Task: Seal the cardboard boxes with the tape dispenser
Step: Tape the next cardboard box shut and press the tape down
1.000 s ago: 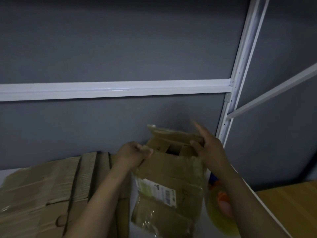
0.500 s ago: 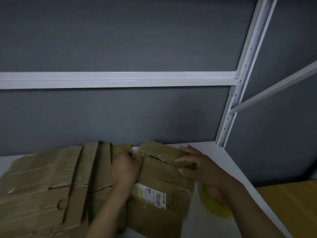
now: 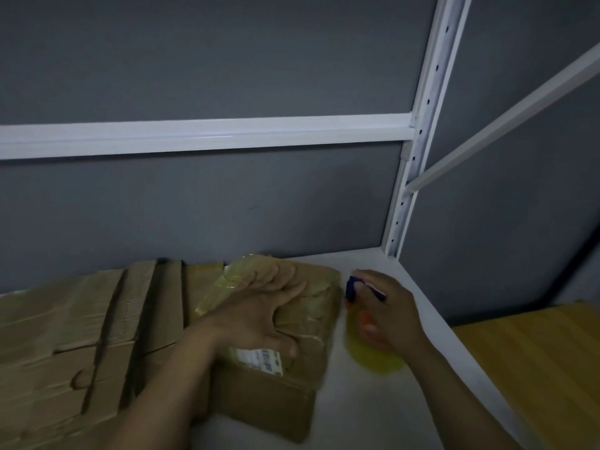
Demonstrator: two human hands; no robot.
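Note:
A worn cardboard box (image 3: 302, 378) with a white label lies on the white shelf (image 3: 367, 414), its flaps folded down. My left hand (image 3: 266, 310) presses flat on the top of the box with spread fingers. Just right of the box, my right hand (image 3: 386, 313) grips the tape dispenser (image 3: 373, 352), which has a blue and orange body and a yellowish roll of tape. The dispenser sits low on the shelf, blurred by motion and partly hidden by my fingers.
Several flattened and stacked cardboard boxes (image 3: 74, 345) fill the shelf to the left. A grey back panel, a white crossbar (image 3: 207, 134) and a white upright post (image 3: 409, 177) close the shelf. A yellow wooden surface (image 3: 532, 362) lies lower right.
The box flaps went from standing open to folded down. My left hand flattened on top of the box. My right hand left the flap and took hold of the tape dispenser beside it.

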